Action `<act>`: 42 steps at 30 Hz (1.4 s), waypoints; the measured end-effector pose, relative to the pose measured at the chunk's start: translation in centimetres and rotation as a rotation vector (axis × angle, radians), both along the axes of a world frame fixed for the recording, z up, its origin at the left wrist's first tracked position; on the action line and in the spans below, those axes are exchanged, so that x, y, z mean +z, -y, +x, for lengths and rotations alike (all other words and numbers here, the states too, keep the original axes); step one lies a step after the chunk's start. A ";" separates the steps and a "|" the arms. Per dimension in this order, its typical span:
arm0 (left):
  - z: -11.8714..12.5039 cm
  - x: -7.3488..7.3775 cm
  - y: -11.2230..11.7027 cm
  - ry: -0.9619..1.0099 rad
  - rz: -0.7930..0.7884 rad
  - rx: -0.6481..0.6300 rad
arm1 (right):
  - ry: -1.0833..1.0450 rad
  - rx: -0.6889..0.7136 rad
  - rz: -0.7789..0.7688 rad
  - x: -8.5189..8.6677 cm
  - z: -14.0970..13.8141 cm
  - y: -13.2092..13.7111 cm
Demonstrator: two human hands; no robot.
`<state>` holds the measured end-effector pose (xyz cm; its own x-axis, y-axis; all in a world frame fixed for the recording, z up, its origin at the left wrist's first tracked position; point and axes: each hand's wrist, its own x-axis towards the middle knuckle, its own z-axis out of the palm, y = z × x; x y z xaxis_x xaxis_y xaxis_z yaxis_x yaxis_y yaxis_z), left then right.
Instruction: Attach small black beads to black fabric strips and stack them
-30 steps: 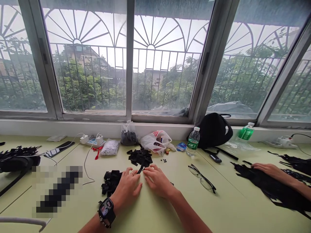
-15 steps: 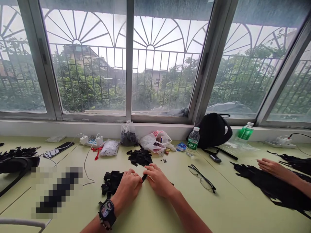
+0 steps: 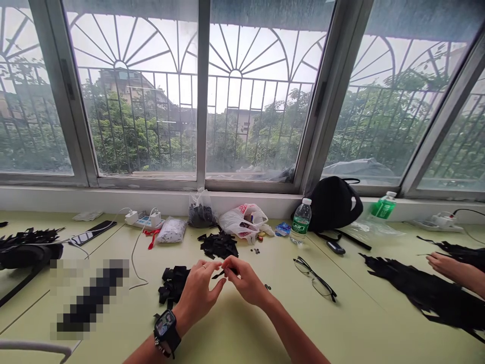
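At lower centre of the frame, the right hand (image 3: 246,280) pinches a small black strip (image 3: 226,273) between thumb and fingertips, while the left hand (image 3: 199,296) curls just beside it, whether gripping it too being impossible to tell. A heap of black scraps (image 3: 174,283) lies just left of the left hand, with a second heap (image 3: 217,245) above. At far right, a co-worker's hand (image 3: 449,267) is near black fringed cloth (image 3: 424,296).
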<state>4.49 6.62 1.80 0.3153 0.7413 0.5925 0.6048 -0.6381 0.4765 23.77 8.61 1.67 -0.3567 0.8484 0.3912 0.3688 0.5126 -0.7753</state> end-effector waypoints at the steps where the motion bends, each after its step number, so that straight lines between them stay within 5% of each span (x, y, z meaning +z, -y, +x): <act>1: 0.0 0.0 0.0 0.006 -0.007 0.006 | -0.041 0.010 -0.018 0.0 -0.2 0.0; 13: -0.1 0.0 -0.2 0.224 -0.083 0.121 | -0.239 -0.023 -0.089 0.1 -0.3 -0.6; 21: 0.4 0.3 -0.3 0.393 -0.353 -0.195 | -0.374 0.042 -0.064 0.6 -0.2 -0.4; 35: 0.5 -0.4 -0.7 0.448 -0.408 -0.182 | -0.405 0.046 -0.131 -0.1 -0.3 -0.6; 38: 0.5 -0.5 -0.8 0.425 -0.395 -0.175 | -0.292 -0.044 -0.031 0.1 -0.3 -0.3; 42: 0.4 -0.7 -0.9 0.371 -0.359 -0.107 | 0.024 -0.204 0.310 0.4 -0.4 0.6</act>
